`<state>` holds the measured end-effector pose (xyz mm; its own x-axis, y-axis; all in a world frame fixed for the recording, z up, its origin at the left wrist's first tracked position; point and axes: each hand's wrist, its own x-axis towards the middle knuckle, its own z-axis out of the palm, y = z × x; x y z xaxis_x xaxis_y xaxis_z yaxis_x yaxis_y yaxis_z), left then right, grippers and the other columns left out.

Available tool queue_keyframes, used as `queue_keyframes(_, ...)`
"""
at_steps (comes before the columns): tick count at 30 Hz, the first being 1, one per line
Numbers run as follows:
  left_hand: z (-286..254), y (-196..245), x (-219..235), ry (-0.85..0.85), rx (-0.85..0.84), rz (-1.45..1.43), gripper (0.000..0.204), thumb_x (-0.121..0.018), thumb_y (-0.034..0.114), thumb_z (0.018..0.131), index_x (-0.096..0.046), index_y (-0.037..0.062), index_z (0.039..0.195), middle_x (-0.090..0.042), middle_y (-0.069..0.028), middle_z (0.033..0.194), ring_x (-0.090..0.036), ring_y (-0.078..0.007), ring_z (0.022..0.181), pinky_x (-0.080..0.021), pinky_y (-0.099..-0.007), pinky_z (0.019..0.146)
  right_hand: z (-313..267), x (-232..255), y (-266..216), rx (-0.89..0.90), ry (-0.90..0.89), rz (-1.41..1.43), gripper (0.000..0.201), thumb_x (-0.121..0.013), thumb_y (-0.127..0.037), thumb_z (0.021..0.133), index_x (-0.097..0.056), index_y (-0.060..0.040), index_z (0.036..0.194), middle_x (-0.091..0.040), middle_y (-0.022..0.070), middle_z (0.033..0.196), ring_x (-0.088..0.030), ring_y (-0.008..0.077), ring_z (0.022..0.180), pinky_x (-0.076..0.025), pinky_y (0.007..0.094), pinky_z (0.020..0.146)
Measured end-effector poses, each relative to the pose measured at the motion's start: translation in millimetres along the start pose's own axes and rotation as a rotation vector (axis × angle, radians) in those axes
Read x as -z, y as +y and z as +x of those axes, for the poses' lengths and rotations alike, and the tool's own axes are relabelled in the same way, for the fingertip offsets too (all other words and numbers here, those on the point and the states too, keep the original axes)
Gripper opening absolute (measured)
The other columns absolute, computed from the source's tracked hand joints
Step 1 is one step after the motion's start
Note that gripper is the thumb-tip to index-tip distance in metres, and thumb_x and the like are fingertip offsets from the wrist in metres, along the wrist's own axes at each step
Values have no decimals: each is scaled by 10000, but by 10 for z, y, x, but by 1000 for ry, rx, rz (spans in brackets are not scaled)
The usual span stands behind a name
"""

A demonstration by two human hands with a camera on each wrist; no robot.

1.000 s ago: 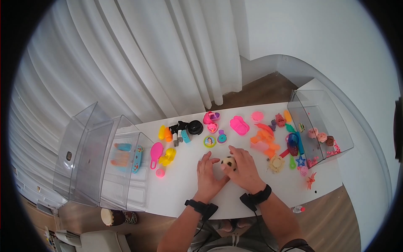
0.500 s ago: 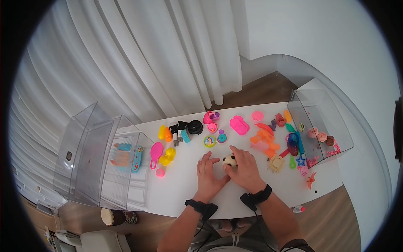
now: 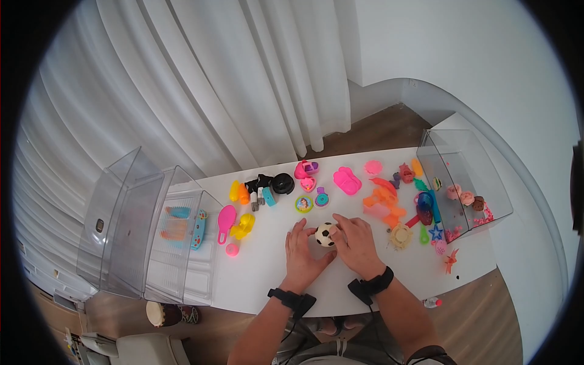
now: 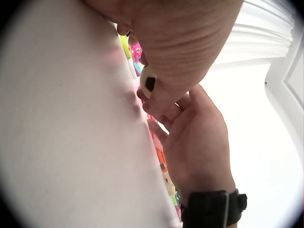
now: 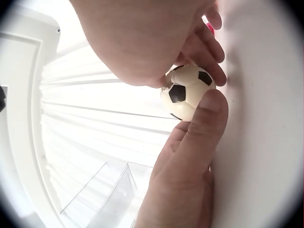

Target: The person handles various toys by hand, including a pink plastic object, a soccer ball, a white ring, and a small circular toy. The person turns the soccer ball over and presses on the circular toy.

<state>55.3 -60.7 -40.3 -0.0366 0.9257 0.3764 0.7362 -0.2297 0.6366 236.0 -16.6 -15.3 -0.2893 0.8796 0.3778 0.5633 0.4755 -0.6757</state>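
A small black-and-white toy soccer ball (image 3: 323, 235) sits between my two hands, low over the white table (image 3: 261, 274). My right hand (image 3: 360, 248) holds it with its thumb and curled fingers. On the other side my left hand (image 3: 300, 260) has its fingers loosely extended, a fingertip right at the ball. The left thumb overlaps the ball (image 5: 187, 95) in the right wrist view. In the left wrist view, fingers hide most of the ball (image 4: 149, 81). Beyond the hands lie a round green-rimmed toy (image 3: 303, 204) and a teal-and-purple toy (image 3: 322, 198).
Clear plastic bins stand at left (image 3: 159, 243) and right (image 3: 465, 213), the right one holding pink and brown pieces. A pink paddle (image 3: 227, 220) and yellow toy (image 3: 243, 227) lie left. Orange pieces (image 3: 382, 205), a straw hat (image 3: 400, 237) and a blue star (image 3: 435, 233) lie right.
The soccer ball has shifted left, out from under the right thumb toward the left fingertips, and more of it shows. Both wrists have stayed almost in place.
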Motion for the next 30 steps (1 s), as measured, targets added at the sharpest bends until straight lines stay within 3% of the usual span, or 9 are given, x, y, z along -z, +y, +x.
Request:
queue_keyframes(2, 3, 8, 8, -6, 5, 1, 756, -962, 305, 728, -568, 93, 1337, -428, -192, 1603, -404, -388, 1514, -236, -602, 1268, 17, -25, -28, 72, 159, 0, 492, -721, -306, 950, -634, -30, 1348, -696, 119, 1083, -642, 340, 1044, -462, 490, 971)
queue_keyframes(6, 0, -30, -8, -13, -7, 7, 739, -958, 314, 739, -574, 91, 1330, -432, -189, 1602, -407, -386, 1511, -239, -599, 1267, 15, 33, -121, 38, 120, -39, 404, -663, -296, 1000, -670, -27, 1301, -708, 128, 1074, -641, 333, 1034, -461, 487, 957)
queue_keyframes(9, 0, -9, -2, -10, -12, 26, 724, -954, 330, 750, -581, 89, 1322, -436, -192, 1599, -407, -385, 1513, -239, -600, 1266, 8, 5, -63, 120, 135, -97, 364, -629, -272, 1022, -677, -34, 1294, -715, 125, 1020, -648, 322, 994, -463, 484, 944)
queue_keyframes(11, -2, -1, -6, -7, -7, 23, 715, -951, 339, 757, -585, 87, 1318, -438, -194, 1597, -407, -384, 1514, -239, -600, 1265, 9, 36, -95, 21, 77, 17, 322, -640, -242, 1001, -696, -43, 1249, -725, 126, 953, -673, 344, 985, -460, 505, 972)
queue_keyframes(15, 1, -2, -11, -3, -5, 23, 698, -942, 361, 776, -591, 77, 1308, -442, -203, 1593, -411, -381, 1514, -239, -603, 1262, 5, 21, -62, -11, 9, 106, 305, -621, -226, 1009, -701, -48, 1243, -734, 126, 919, -685, 338, 923, -468, 497, 959)
queue_keyframes(21, -10, -23, -23, 3, -17, 15, 720, -935, 317, 778, -563, 104, 1356, -469, -194, 1575, -428, -371, 1510, -240, -613, 1258, 0, 24, -29, -9, 3, 154, 319, -582, -220, 1033, -682, -49, 1283, -742, 126, 1005, -665, 315, 912, -470, 461, 946)
queue_keyframes(25, 7, -38, 12, 7, -12, -107, 750, -907, 234, 788, -522, 142, 1425, -519, -159, 1535, -453, -372, 1497, -234, -622, 1258, 26, 64, -98, 38, -49, 161, 417, -688, -303, 982, -663, -41, 1306, -745, 123, 1063, -679, 314, 969, -468, 455, 980)
queue_keyframes(30, -2, -35, 3, 18, -15, -42, 763, -909, 172, 777, -502, 113, 1421, -599, -126, 1437, -545, -360, 1400, -273, -605, 1244, 9, 60, -138, 57, -66, 83, 537, -767, -365, 929, -649, -48, 1347, -734, 125, 1172, -675, 319, 1070, -447, 459, 1047)
